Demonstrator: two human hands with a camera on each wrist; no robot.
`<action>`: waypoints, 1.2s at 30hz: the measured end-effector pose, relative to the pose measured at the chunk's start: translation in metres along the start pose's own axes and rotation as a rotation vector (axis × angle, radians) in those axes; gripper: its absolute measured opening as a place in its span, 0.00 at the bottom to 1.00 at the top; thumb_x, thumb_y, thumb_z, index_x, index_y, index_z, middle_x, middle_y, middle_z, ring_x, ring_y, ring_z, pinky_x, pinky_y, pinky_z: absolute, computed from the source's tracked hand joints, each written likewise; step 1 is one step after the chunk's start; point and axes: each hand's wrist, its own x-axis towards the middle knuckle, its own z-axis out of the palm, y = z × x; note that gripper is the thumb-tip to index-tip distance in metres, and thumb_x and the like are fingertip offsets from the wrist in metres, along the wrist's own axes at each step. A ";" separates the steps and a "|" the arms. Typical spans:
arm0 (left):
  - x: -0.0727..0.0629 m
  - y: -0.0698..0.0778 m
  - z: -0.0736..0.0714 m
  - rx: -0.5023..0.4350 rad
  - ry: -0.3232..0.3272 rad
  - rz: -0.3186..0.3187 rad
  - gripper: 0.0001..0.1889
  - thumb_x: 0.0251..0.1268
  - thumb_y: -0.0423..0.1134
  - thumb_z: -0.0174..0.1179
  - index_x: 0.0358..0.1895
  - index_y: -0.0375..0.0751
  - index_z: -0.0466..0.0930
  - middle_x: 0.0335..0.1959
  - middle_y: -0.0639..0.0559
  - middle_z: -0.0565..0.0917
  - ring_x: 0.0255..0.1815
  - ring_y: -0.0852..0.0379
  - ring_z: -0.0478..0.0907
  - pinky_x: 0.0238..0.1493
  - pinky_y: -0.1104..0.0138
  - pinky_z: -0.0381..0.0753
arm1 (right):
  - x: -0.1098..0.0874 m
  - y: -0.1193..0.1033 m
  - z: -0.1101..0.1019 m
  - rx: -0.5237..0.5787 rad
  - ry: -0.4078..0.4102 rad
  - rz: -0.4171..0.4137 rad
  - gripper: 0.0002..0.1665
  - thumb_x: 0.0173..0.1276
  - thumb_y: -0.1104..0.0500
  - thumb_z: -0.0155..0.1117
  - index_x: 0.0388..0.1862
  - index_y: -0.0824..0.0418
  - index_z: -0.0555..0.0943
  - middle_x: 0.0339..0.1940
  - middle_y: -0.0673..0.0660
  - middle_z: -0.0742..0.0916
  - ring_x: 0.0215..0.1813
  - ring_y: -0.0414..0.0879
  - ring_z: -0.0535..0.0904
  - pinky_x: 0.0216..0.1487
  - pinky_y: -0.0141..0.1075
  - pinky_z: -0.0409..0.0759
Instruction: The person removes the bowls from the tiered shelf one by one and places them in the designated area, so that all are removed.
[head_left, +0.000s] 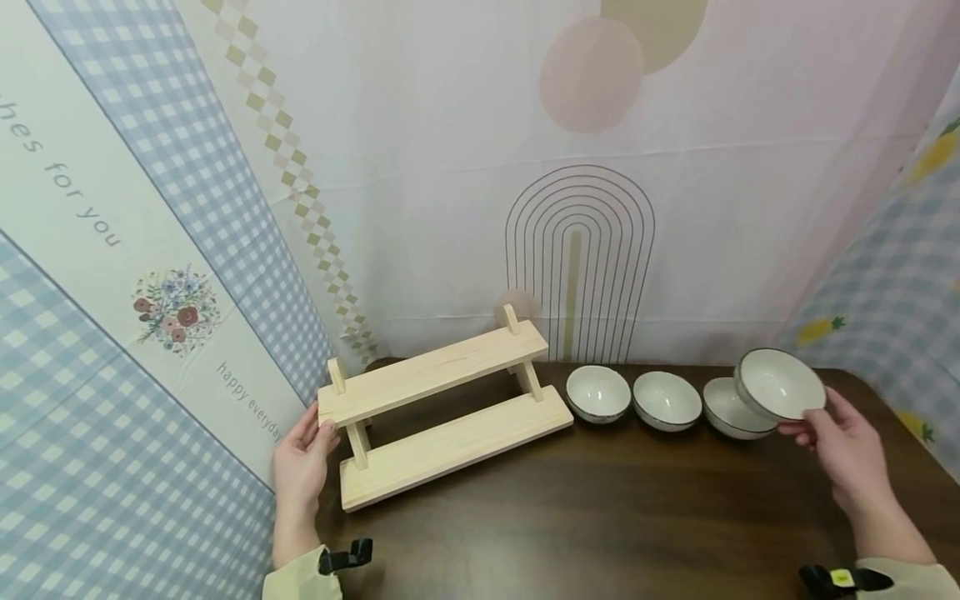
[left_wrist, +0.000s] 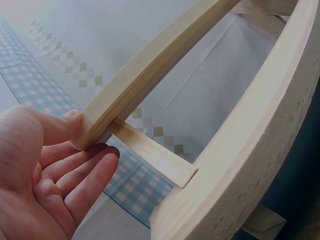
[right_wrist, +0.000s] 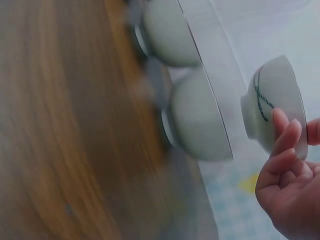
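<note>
A two-tier wooden shelf [head_left: 457,437] of pale wood stands at the left of the table. My left hand [head_left: 302,454] grips the left end of its upper board, thumb on top and fingers beneath, as the left wrist view shows at the board's end [left_wrist: 95,125]. At the right, my right hand [head_left: 847,442] holds a white bowl [head_left: 782,385] with a dark rim, pinched at its right edge. A green line pattern marks the held bowl's [right_wrist: 275,95] outside. That bowl is raised and partly covers another bowl [head_left: 738,412] in the head view.
Two more white bowls, one [head_left: 598,394] beside the shelf and one [head_left: 667,402] to its right, stand in a row along the back of the dark wooden table [head_left: 600,517]. Patterned cloths hang behind the table [head_left: 420,208] and at the left side [head_left: 172,317].
</note>
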 end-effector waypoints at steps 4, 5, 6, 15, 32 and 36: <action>0.000 -0.001 0.000 -0.004 -0.001 0.002 0.30 0.84 0.38 0.59 0.82 0.38 0.65 0.76 0.37 0.73 0.48 0.80 0.82 0.50 0.78 0.85 | 0.011 0.003 -0.016 -0.028 0.128 0.061 0.36 0.84 0.62 0.48 0.87 0.50 0.59 0.24 0.41 0.90 0.26 0.34 0.83 0.26 0.24 0.78; 0.000 -0.001 0.000 -0.006 -0.002 0.002 0.30 0.84 0.38 0.59 0.82 0.38 0.65 0.76 0.37 0.73 0.48 0.80 0.82 0.51 0.78 0.85 | 0.014 0.005 -0.019 -0.042 0.159 0.076 0.35 0.83 0.62 0.47 0.87 0.50 0.61 0.23 0.40 0.90 0.26 0.34 0.83 0.25 0.24 0.77; -0.001 0.000 0.000 -0.007 -0.004 0.002 0.30 0.84 0.38 0.59 0.82 0.38 0.65 0.76 0.37 0.73 0.48 0.80 0.82 0.51 0.77 0.85 | 0.016 0.006 -0.021 -0.059 0.188 0.091 0.34 0.83 0.62 0.47 0.86 0.51 0.62 0.23 0.39 0.89 0.26 0.34 0.82 0.25 0.24 0.77; -0.002 0.002 0.007 0.000 0.015 0.006 0.30 0.84 0.37 0.59 0.82 0.36 0.65 0.76 0.37 0.73 0.48 0.81 0.81 0.51 0.78 0.84 | 0.045 0.017 -0.038 -0.190 0.273 0.205 0.31 0.83 0.60 0.42 0.82 0.49 0.63 0.22 0.33 0.84 0.26 0.31 0.81 0.24 0.26 0.75; -0.004 0.003 0.015 0.004 0.035 -0.002 0.29 0.84 0.36 0.59 0.82 0.35 0.65 0.75 0.35 0.75 0.47 0.81 0.81 0.50 0.78 0.85 | 0.058 0.032 -0.043 -0.014 0.228 0.251 0.15 0.79 0.62 0.43 0.58 0.48 0.71 0.19 0.41 0.88 0.23 0.35 0.84 0.19 0.30 0.72; -0.004 0.002 0.017 0.006 0.046 0.002 0.29 0.84 0.36 0.59 0.82 0.36 0.66 0.75 0.35 0.74 0.47 0.82 0.81 0.50 0.78 0.85 | 0.063 0.031 -0.042 0.008 0.231 0.279 0.25 0.80 0.61 0.42 0.73 0.50 0.65 0.18 0.41 0.88 0.23 0.34 0.84 0.19 0.29 0.72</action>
